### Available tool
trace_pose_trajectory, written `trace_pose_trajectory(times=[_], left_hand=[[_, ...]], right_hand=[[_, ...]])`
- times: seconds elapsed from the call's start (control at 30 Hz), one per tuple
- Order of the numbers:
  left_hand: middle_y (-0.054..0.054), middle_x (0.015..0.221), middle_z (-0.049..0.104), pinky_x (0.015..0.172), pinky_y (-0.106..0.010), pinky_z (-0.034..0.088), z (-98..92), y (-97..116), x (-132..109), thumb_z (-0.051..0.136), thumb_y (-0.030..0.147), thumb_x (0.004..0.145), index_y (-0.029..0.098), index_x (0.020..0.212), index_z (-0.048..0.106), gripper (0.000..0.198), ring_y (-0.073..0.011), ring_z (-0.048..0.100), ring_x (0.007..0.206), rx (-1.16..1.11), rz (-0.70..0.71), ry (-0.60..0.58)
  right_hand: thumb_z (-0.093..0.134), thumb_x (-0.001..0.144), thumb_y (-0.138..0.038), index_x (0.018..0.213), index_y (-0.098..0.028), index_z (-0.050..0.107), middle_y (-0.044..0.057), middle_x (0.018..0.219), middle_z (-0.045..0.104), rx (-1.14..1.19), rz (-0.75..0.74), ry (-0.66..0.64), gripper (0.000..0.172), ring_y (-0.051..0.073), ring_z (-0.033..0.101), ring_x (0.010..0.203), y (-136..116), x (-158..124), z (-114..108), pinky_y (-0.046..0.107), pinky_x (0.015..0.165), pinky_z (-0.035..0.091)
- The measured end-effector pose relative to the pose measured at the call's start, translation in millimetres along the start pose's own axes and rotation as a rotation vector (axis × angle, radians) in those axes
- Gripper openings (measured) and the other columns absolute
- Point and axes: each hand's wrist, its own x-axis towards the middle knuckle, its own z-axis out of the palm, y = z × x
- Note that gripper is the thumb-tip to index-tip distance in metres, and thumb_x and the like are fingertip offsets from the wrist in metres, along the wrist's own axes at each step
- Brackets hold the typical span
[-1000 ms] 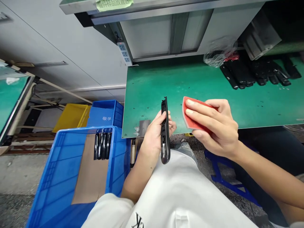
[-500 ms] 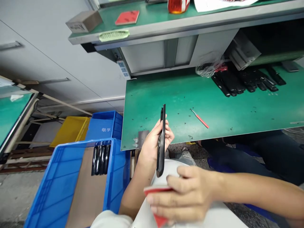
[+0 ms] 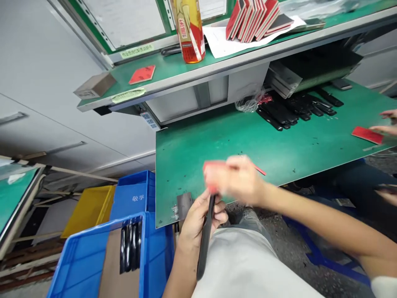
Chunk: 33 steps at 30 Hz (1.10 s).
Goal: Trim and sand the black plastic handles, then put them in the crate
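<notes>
My left hand (image 3: 198, 217) grips a long black plastic part (image 3: 204, 244) edge-up over my lap, just below the front edge of the green bench (image 3: 217, 140). My right hand (image 3: 240, 180) is blurred by motion and holds a red pad (image 3: 212, 173) against the upper end of the black part. A thin red-handled tool (image 3: 259, 169) lies on the bench just behind my right hand.
A blue crate (image 3: 89, 256) at lower left holds a cardboard sheet and several black parts (image 3: 130, 250). More black parts (image 3: 291, 109) lie at the bench's back. Another person's hand (image 3: 386, 126) rests by a red pad (image 3: 367, 135) at far right. The shelf carries a bottle (image 3: 187, 29) and red pads (image 3: 254, 18).
My right hand has swung up with the red pad from over my lap to the top of the black part. The view has tilted up, showing the shelf.
</notes>
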Motion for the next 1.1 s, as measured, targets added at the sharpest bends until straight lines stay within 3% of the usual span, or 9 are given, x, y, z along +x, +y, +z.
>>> trace_pose_trajectory(times=[0.07,0.2,0.3,0.43,0.73,0.8,0.9,1.0,1.1], left_hand=[[0.004,0.07,0.048,0.051,-0.019,0.04,-1.3,0.8,-5.4,0.091,0.024,0.078,0.019,0.091,0.08,0.019,-0.0034,0.041,0.051,0.008,0.022,-0.075],[0.005,0.071,0.041,0.054,-0.018,0.039,-6.0,6.5,-2.5,0.088,0.03,0.083,0.026,0.106,0.082,0.024,-0.0013,0.035,0.049,0.06,0.162,-0.105],[0.004,0.074,0.044,0.049,-0.019,0.035,-7.7,8.3,7.9,0.079,0.028,0.09,0.018,0.116,0.08,0.027,-0.0007,0.032,0.045,0.129,0.201,-0.083],[0.003,0.075,0.046,0.046,-0.019,0.031,-2.9,4.6,16.6,0.075,0.028,0.093,0.019,0.121,0.078,0.03,-0.0019,0.035,0.045,0.165,0.228,-0.035],[0.003,0.076,0.058,0.053,-0.018,0.04,5.6,4.2,30.5,0.081,0.017,0.088,0.026,0.126,0.075,0.041,-0.004,0.05,0.05,0.284,0.261,0.088],[0.001,0.08,0.06,0.054,-0.019,0.042,5.2,6.4,30.3,0.077,0.029,0.094,0.027,0.128,0.073,0.035,-0.0057,0.052,0.053,0.279,0.236,0.1],[0.0,0.086,0.058,0.052,-0.02,0.041,3.4,8.2,26.2,0.074,0.055,0.093,0.027,0.132,0.071,0.049,-0.0059,0.048,0.055,0.205,0.21,0.041],[-0.001,0.088,0.06,0.05,-0.02,0.042,-0.6,7.4,19.5,0.075,0.052,0.093,0.025,0.135,0.068,0.051,-0.0054,0.048,0.054,0.249,0.235,0.013],[-0.004,0.09,0.066,0.049,-0.021,0.045,-4.4,5.0,11.3,0.065,0.052,0.1,0.023,0.132,0.066,0.044,-0.0088,0.056,0.054,0.423,0.273,0.026]], right_hand=[[0.049,0.108,-0.049,0.126,-0.036,0.075,0.0,0.133,0.075,-0.018,0.207,0.019,0.035,0.02,0.068,0.1,16.8,-1.7,-12.3,0.041,0.084,0.049],[0.052,0.108,-0.043,0.129,-0.035,0.074,0.001,0.136,0.073,0.061,0.332,-0.006,0.032,0.021,0.069,0.118,20.2,-16.5,-30.6,0.045,0.099,0.053],[0.042,0.111,-0.041,0.142,-0.032,0.065,0.003,0.146,0.068,0.213,0.465,0.157,0.039,0.021,0.061,0.137,7.0,-26.9,-36.6,0.048,0.115,0.049],[0.049,0.107,-0.05,0.134,-0.028,0.072,0.005,0.144,0.069,0.533,0.618,0.345,0.041,0.024,0.067,0.129,-6.9,-30.7,-39.3,0.047,0.113,0.055],[0.046,0.108,-0.045,0.138,-0.031,0.07,0.005,0.148,0.066,0.617,0.565,0.353,0.04,0.025,0.055,0.145,-29.7,-44.5,-33.3,0.044,0.118,0.052],[0.046,0.108,-0.044,0.137,-0.031,0.07,0.005,0.147,0.066,0.617,0.569,0.36,0.04,0.025,0.055,0.145,-30.4,-44.3,-31.4,0.044,0.117,0.053],[0.046,0.108,-0.043,0.137,-0.031,0.071,0.004,0.146,0.068,0.605,0.608,0.386,0.039,0.024,0.059,0.14,-28.7,-43.4,-27.3,0.043,0.116,0.053],[0.044,0.109,-0.04,0.14,-0.033,0.068,0.003,0.149,0.065,0.614,0.586,0.415,0.039,0.024,0.061,0.138,-30.2,-45.3,-22.0,0.043,0.116,0.053],[0.042,0.11,-0.04,0.148,-0.033,0.06,0.003,0.157,0.057,0.465,0.4,0.393,0.043,0.027,0.053,0.145,-38.2,-44.6,-17.5,0.049,0.119,0.047]])
